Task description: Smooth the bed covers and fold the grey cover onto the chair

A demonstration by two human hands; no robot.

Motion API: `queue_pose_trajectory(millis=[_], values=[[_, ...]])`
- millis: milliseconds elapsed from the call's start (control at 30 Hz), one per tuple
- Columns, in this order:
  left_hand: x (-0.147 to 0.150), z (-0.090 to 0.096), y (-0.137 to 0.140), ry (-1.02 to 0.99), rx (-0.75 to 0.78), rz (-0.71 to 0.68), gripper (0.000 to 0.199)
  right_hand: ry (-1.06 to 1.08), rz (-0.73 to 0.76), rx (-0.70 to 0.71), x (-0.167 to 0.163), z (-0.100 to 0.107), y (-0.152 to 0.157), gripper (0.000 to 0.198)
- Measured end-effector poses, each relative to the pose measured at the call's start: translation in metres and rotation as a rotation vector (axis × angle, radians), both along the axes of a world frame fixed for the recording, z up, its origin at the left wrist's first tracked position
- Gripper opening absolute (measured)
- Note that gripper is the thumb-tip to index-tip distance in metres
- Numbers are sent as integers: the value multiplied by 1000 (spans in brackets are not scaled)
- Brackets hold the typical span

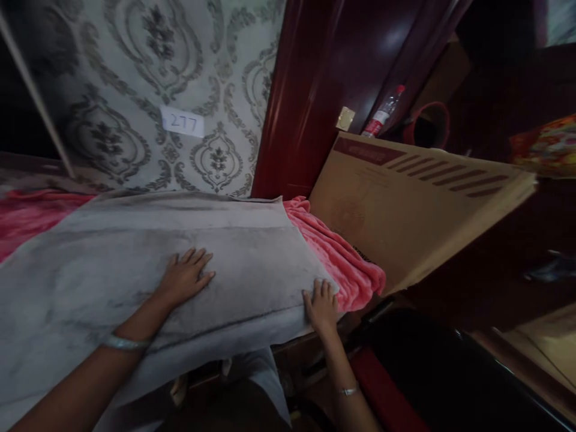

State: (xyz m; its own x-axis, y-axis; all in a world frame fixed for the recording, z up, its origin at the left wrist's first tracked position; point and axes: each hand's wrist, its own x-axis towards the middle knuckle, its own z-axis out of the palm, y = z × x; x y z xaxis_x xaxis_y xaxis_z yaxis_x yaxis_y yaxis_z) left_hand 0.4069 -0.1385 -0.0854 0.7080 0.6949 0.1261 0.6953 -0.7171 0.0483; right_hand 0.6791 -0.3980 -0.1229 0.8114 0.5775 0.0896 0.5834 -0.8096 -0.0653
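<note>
A grey plush blanket (243,258) is spread over a long, low surface in front of me, its near edge hanging down. My left hand (182,279) lies flat on the middle of it, fingers stretched apart. At the near right corner, my right hand (322,305) rests with spread fingers on the grey cloth, close to its border with a pink blanket (337,261). The pink blanket shows in gathered folds past the right end, and more pink cloth appears at the far left. Neither hand grips anything.
A big cardboard box (382,198) leans at the right, with a plastic bottle (382,114) behind it. Patterned wallpaper (216,90) bears a paper label (182,122) beside a dark red door frame (315,78). A black object with a red part (378,384) stands at lower right.
</note>
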Motion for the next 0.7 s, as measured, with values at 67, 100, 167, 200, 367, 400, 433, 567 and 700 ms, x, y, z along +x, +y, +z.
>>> queue_pose_trajectory(millis=[67,100,167,200,367,400,433,567,700], values=[[-1,2,-6,-4,-33,-2,63,-33,-33,12,-3,-3,-2,66],[-2,3,-9,-2,-51,-5,62,-58,-23,26,-4,-4,0,66],[-8,6,-12,7,-81,-13,62,-109,59,64,-7,-4,6,65],[-13,6,-13,12,-92,-13,62,-126,116,80,-9,-4,10,65],[-74,8,-17,41,-94,117,61,-107,294,42,-23,-9,31,62],[-92,7,-19,43,-81,178,61,-105,296,25,-25,-12,33,62],[-112,6,-22,43,-63,248,61,-108,294,13,-27,-14,34,62],[-192,1,-37,48,21,517,65,-143,279,11,-28,-20,33,62],[-244,-3,-49,-9,25,714,74,-155,282,5,-27,-21,32,61]])
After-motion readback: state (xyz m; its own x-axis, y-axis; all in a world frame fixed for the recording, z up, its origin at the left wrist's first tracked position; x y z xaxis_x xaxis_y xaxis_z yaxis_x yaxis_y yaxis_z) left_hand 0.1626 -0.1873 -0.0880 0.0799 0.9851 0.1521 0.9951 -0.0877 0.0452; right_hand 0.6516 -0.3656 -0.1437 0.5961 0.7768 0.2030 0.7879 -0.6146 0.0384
